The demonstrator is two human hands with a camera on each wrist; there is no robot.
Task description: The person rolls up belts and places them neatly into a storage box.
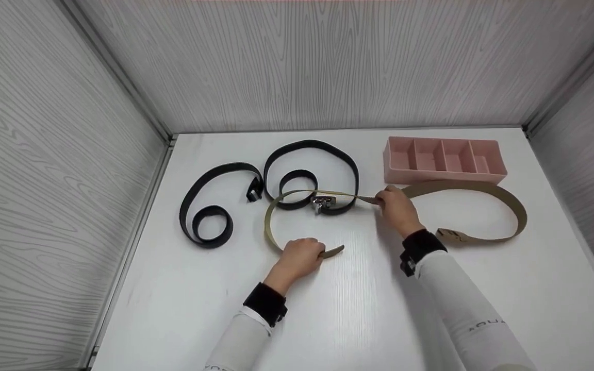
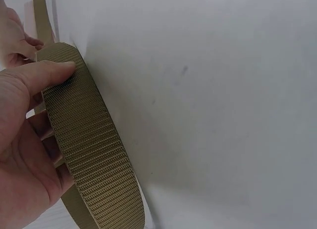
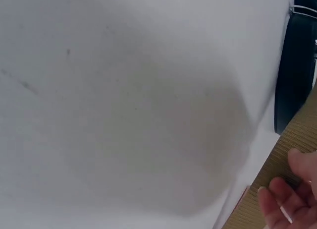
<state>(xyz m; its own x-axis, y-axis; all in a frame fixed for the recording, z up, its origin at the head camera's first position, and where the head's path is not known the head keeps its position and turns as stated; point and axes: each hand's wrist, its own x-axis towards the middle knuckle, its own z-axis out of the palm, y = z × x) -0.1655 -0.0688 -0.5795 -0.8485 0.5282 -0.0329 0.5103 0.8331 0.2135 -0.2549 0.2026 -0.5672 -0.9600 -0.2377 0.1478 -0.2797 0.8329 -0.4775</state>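
Note:
A tan woven belt [image 1: 518, 206] runs across the table, its buckle [image 1: 450, 234] lying at the right. Near the belt's free end my left hand [image 1: 301, 257] grips the webbing, and a short tip sticks out past the fingers. In the left wrist view the thumb presses flat on the ribbed webbing [image 2: 99, 140]. Farther along the same belt my right hand [image 1: 397, 208] pinches it between thumb and fingers. Between the hands the strap bows out to the left in a loop, overlapping a black belt [image 1: 310, 144] with a silver buckle [image 1: 323, 202] in the head view.
A second black belt [image 1: 186, 206] lies partly coiled at the left, with a dark buckle [image 1: 254, 190]. At the back right stands a pink box [image 1: 444, 178] with several compartments, close behind the tan belt. Grey wood-grain panels [image 1: 297, 67] wall the white table [image 1: 173, 309].

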